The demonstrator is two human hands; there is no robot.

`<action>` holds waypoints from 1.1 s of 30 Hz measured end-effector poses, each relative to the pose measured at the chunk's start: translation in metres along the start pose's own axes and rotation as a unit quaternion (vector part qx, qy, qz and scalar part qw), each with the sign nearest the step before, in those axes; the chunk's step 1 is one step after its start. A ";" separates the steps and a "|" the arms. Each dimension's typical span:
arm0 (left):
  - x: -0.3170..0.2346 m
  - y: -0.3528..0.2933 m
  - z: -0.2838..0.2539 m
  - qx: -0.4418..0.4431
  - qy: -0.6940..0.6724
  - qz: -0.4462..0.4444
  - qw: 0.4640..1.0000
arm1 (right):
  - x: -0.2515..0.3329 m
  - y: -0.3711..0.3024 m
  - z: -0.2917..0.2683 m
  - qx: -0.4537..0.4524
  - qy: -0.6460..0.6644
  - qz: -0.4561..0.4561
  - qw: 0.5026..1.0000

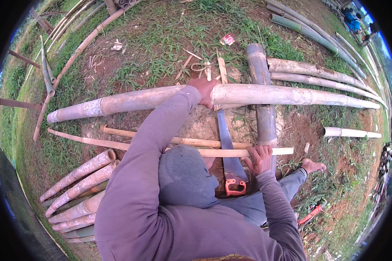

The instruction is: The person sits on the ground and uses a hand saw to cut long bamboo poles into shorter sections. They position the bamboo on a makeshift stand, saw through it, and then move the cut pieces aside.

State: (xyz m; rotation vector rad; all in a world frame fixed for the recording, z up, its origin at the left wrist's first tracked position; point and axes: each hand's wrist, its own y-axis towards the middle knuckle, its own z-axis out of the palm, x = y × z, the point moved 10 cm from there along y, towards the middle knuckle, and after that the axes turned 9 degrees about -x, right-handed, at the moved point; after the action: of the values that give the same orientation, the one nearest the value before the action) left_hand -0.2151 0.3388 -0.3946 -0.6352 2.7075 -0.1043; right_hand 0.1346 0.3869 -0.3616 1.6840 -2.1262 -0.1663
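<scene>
My left hand (202, 92) is wrapped over a thick, pale bamboo pole (265, 94) lying crosswise in front of me. Closer in, my right hand (260, 158) grips a long, flat bamboo strip (231, 153) near its right end. That strip runs left beneath my left arm, which hides part of it. Just beyond it lies a thinner wooden stick (191, 142). Between my hands rests a handsaw (231, 152) with an orange handle, its blade passing under the strip and stick. A dark bamboo crosspiece (259, 65) passes below the pole.
Several cut bamboo poles (85, 176) are stacked at the near left. More poles (309, 30) lie at the far right, with a short length (350, 132) nearer. A red tool-like object (310, 215) lies at lower right. My bare foot (313, 166) is beyond my right hand.
</scene>
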 end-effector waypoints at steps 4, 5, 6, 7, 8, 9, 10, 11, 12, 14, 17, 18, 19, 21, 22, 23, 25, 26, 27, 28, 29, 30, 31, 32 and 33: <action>0.007 -0.027 -0.006 0.028 0.017 -0.030 0.999 | 0.000 -0.015 -0.016 0.011 -0.012 0.016 1.000; 0.015 -0.042 -0.011 0.027 0.028 -0.035 0.999 | -0.001 -0.018 -0.017 0.011 -0.008 0.017 1.000; 0.028 -0.059 -0.017 0.021 0.040 -0.045 0.998 | -0.003 -0.019 -0.016 0.009 -0.002 0.012 1.000; 0.041 -0.075 -0.019 0.015 0.046 -0.045 0.998 | -0.003 -0.017 -0.014 0.005 0.007 0.004 1.000; 0.052 -0.093 -0.020 0.007 0.050 -0.047 0.998 | -0.003 -0.019 -0.017 0.002 0.007 0.006 1.000; 0.070 -0.115 -0.031 -0.009 0.058 -0.062 0.996 | -0.002 -0.011 -0.018 -0.007 0.003 0.002 1.000; 0.093 -0.136 -0.035 0.008 0.061 -0.098 0.993 | 0.002 -0.005 -0.016 -0.013 0.004 -0.005 1.000; 0.108 -0.150 -0.037 0.010 0.061 -0.095 0.994 | 0.006 0.002 -0.016 -0.018 0.007 -0.016 1.000; 0.129 -0.164 -0.037 0.007 0.060 -0.101 0.993 | 0.013 0.014 -0.018 -0.023 0.008 -0.024 0.999; 0.155 -0.192 -0.047 0.002 0.056 -0.127 0.990 | 0.021 0.029 -0.019 -0.030 0.018 -0.042 0.999; 0.182 -0.190 -0.039 0.008 0.112 -0.173 0.978 | 0.005 0.025 -0.012 -0.069 0.010 -0.073 0.995; 0.188 -0.190 -0.035 -0.008 0.124 -0.177 0.976 | 0.000 0.025 -0.011 -0.074 0.025 -0.069 0.995; 0.182 -0.197 -0.039 -0.037 0.133 -0.180 0.974 | 0.004 0.031 -0.014 -0.065 0.030 -0.070 0.995; 0.147 -0.223 -0.053 -0.149 0.110 -0.153 0.971 | 0.001 0.036 -0.016 -0.043 0.019 -0.062 0.997; 0.128 -0.242 -0.064 -0.232 0.081 -0.128 0.961 | 0.000 0.038 -0.020 -0.043 0.025 -0.068 0.996; 0.112 -0.259 -0.063 -0.233 0.006 -0.129 0.964 | -0.002 0.042 -0.024 -0.044 0.031 -0.070 0.996; 0.080 -0.294 -0.041 -0.185 -0.073 -0.119 0.973 | -0.007 0.045 -0.027 -0.042 0.045 -0.073 0.995; 0.069 -0.307 -0.024 -0.136 -0.079 -0.110 0.981 | -0.009 0.048 -0.028 -0.040 0.050 -0.075 0.995; 0.065 -0.318 -0.013 -0.113 -0.058 -0.102 0.987 | -0.011 0.049 -0.028 -0.036 0.056 -0.076 0.995; 0.062 -0.324 -0.002 -0.089 -0.037 -0.091 0.991 | -0.011 0.046 -0.027 -0.026 0.050 -0.082 0.995; 0.062 -0.330 0.007 -0.065 -0.016 -0.080 0.995 | -0.010 0.041 -0.025 -0.033 0.054 -0.087 0.994; 0.066 -0.332 0.002 -0.082 -0.007 -0.087 0.993 | -0.006 0.038 -0.021 -0.043 0.056 -0.090 0.993; 0.069 -0.334 -0.004 -0.099 0.001 -0.094 0.991 | -0.003 0.037 -0.019 -0.052 0.057 -0.092 0.993; 0.074 -0.336 -0.010 -0.115 0.010 -0.101 0.988 | -0.005 0.040 -0.018 -0.053 0.062 -0.088 0.993; 0.074 -0.343 -0.023 -0.154 0.022 -0.086 0.984 | 0.004 0.046 -0.015 -0.048 0.068 -0.082 0.993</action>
State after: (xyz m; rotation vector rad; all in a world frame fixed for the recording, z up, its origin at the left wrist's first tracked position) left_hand -0.1422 -0.0018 -0.3452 -0.9652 2.7292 0.2663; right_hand 0.0981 0.3974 -0.3306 1.7616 -1.8520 -0.1934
